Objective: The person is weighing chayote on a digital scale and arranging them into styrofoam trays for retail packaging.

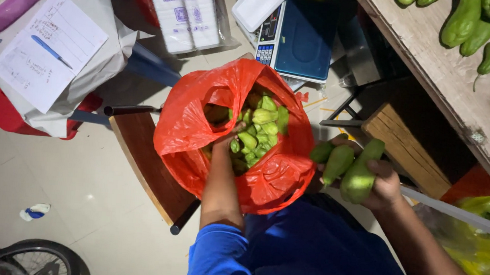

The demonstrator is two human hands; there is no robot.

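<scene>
From the head camera, the left hand [229, 137] reaches down into the mouth of a red plastic bag [188, 122]. Its fingers are buried among the green peppers [260, 130] piled inside, so whether they are closed on one cannot be told. The bag rests on a wooden stool [142, 165], which extends out to the left of that hand.

The right hand [382, 184] is held just beside the bag, at its right edge, fingers curled tight around a bunch of long green peppers [349, 168]. The peppers stick out to the left of the grip, their tips near the bag's rim.

Beyond the bag, away from both hands, sits a blue digital scale [303, 41] with a white foam tray [259, 5] beside it. Up and to the right of the right hand runs a wooden table [434, 64] with more loose green peppers [465, 24] lying on it. Far to the left of the left hand lies a sheet of paper [50, 49] with a blue pen [51, 51] on it.
</scene>
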